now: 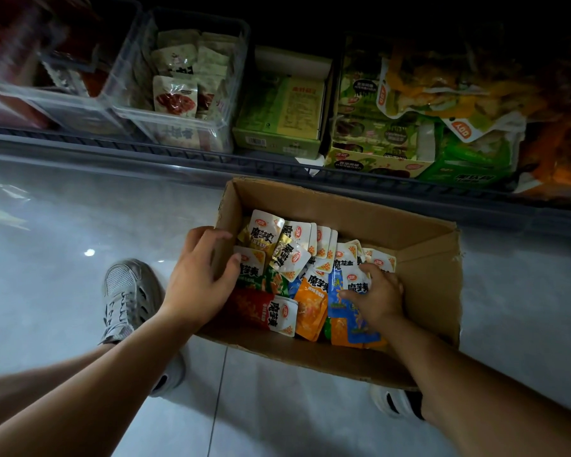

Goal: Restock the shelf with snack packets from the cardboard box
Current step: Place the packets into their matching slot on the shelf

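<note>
An open cardboard box (419,255) stands on the floor below the shelf, holding several small snack packets (289,255) in white, yellow, orange, red and blue. My left hand (200,275) is at the box's left wall, fingers spread and relaxed, the thumb touching a white packet. My right hand (378,296) is inside the box, fingers curled round a white and blue packet (355,285). The shelf (178,153) runs across the top with its dark front rail.
On the shelf stand clear plastic bins (136,103) with packets, a green carton (277,140), a printed display box (376,163) and loose green and orange bags (468,103). My shoes (129,298) are on the pale tiled floor (63,242) left of and under the box.
</note>
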